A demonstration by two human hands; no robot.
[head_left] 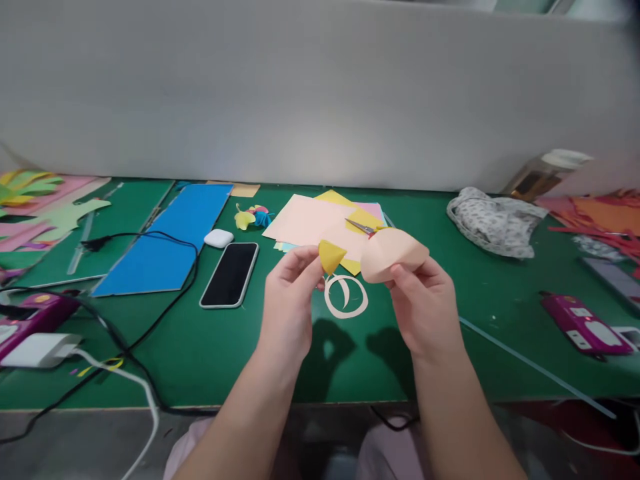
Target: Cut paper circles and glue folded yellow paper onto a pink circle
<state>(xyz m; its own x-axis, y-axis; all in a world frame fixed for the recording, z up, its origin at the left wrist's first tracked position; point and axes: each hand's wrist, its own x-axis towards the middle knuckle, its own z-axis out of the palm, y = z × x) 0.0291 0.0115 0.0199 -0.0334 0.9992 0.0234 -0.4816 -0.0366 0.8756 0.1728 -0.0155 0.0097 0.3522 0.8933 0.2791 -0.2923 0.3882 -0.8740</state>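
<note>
My left hand [293, 293] pinches a small yellow paper cone [331, 257] between thumb and fingers. In my right hand [423, 303] is a pale peach paper piece with a rounded edge [393, 253], held by its lower right side. The two pieces are apart, both raised over the table. Below them a thin cut paper ring [347, 313] lies on the green surface with a curved offcut inside it. Just behind my hands, scissors [361, 227] rest on a pile of coloured paper sheets [307, 217]; their handles are partly hidden by the peach piece.
At left are a phone [230, 275], a white earbud case [219, 238], a blue board [170, 240] and a black cable [165, 327]. Small paper shapes [251, 217] lie behind. To the right are a patterned cloth pouch [493, 223], a purple power strip [585, 323] and a thin strip [535, 367].
</note>
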